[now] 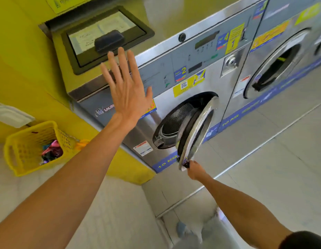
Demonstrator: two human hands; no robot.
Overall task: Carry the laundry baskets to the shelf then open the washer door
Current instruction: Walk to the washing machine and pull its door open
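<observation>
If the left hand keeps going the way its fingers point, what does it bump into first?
Probably the dark lid on top of the washer. The open left hand points up at it with nothing between, though the depth is hard to judge.

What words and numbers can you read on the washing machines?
"2": blue sticker on the near washer's panel.
"4": blue sticker higher up.
"1": yellow sticker beside it.
"10 KG": blue strip under the open washer door.
"10 KG": blue strip on the next washer.
Everything else, including the QR sticker, is too blurred to read.
</observation>
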